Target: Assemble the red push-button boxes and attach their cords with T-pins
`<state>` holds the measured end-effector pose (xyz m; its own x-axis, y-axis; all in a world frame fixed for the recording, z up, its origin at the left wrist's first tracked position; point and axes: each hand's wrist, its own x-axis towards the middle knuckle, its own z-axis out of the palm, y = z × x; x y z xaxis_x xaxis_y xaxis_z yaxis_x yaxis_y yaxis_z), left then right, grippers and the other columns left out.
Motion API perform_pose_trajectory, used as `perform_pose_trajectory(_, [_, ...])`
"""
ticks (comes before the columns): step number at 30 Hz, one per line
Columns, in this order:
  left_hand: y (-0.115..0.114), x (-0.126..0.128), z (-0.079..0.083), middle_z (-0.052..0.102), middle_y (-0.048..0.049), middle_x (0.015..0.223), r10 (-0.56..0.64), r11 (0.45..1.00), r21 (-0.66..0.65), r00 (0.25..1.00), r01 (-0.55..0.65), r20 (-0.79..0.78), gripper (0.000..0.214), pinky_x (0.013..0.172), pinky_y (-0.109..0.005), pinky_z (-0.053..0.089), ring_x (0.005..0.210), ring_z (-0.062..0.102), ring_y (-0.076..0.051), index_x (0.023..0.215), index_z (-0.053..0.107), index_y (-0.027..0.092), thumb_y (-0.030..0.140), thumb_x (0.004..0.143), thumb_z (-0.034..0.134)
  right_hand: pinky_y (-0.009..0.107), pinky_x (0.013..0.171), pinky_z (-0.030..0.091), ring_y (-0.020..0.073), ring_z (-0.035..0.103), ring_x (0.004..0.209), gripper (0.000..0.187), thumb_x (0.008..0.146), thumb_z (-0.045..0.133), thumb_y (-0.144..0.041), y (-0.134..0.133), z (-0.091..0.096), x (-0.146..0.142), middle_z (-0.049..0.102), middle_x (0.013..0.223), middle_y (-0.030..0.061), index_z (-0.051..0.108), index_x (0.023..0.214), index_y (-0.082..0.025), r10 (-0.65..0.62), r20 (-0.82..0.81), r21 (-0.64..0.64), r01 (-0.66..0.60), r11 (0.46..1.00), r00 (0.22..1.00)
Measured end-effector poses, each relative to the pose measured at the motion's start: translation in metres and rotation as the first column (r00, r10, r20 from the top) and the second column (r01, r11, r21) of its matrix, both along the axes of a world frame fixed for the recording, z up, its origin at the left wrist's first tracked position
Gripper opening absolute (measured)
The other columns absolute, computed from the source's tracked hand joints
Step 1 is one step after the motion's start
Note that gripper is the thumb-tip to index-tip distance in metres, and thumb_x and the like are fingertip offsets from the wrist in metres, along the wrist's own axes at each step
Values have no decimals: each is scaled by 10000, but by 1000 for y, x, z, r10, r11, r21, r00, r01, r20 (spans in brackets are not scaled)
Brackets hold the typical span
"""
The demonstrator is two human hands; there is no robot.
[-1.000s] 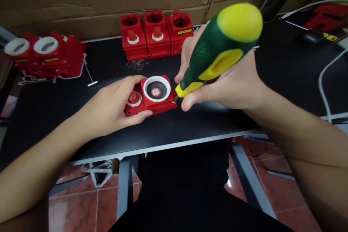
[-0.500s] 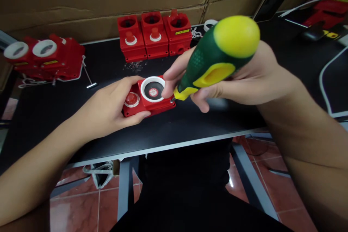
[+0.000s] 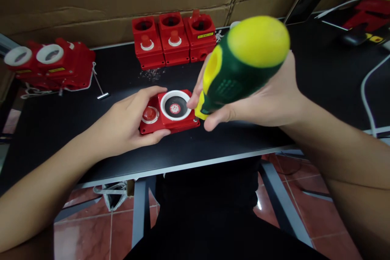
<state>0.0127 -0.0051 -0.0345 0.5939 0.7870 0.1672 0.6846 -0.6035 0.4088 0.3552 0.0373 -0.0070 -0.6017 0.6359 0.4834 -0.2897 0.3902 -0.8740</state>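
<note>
The right hand's (image 3: 258, 107) fingers are curled around the green-and-yellow screwdriver (image 3: 243, 79), thumb and forefinger narrowed near its collar; the tip appears to meet the right near corner of the red housing (image 3: 183, 124). The left hand (image 3: 128, 121) spans the housing's left part, fingers on the far side, thumb along the near side. The housing lies in the middle of the black table (image 3: 210, 142). It looks stiff and light enough for one hand, with a smooth shell that could skid or twist under the screwdriver; a pinch across its long sides seems surest, clear of the red button (image 3: 149, 113) and white ring (image 3: 176, 118), which look more delicate. The screwdriver's thick handle should grip well. Farther off stand three red units (image 3: 175, 55), with a T-handled tool (image 3: 102, 96) to the left.
</note>
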Motion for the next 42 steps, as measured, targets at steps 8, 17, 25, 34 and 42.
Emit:
perform_pose_trajectory(8, [5,-2,3,664,-227,1826,24,1000,3,1000,-24,-14,1160,1390,-708,689,1614,746,-515,1949,402,293,922,1070,823,284,622,652,156,705,803,665,774,1296,-501,8,0,-6,789,1035,-12,721,992,-249,-81,13,16,81,997,997])
perform_pose_trajectory(17, [16,0,13,719,-225,1702,79,996,-21,993,-81,-83,1025,1361,-654,687,1500,772,-463,1850,514,184,895,1160,779,238,705,677,125,797,866,329,1104,1085,-313,9,11,10,915,1235,21,833,1284,-201,-41,-1,-23,41,999,999])
perform_pose_trajectory(25, [16,4,16,735,-234,1762,80,996,-40,996,-82,-48,1019,1370,-624,681,1531,771,-450,1821,560,174,926,1163,757,260,812,734,105,772,803,277,1168,1035,-428,8,12,15,934,1263,22,906,1265,-202,-11,98,-2,11,1000,995])
perform_pose_trajectory(34, [22,-6,4,758,-220,1730,107,994,33,994,-106,-29,1198,1345,-652,696,1568,805,-455,1833,556,141,1091,1113,681,250,729,731,148,838,910,582,1083,1075,-720,2,11,11,877,1220,27,864,1170,-184,-158,117,46,153,987,981])
perform_pose_trajectory(42, [16,-4,1,785,-170,1680,125,991,52,992,-126,18,1077,1341,-587,716,1500,850,-401,1784,611,197,1043,1128,726,272,767,707,100,708,833,791,898,1146,-869,10,9,7,774,1051,-51,723,1067,-222,-231,128,54,226,973,965])
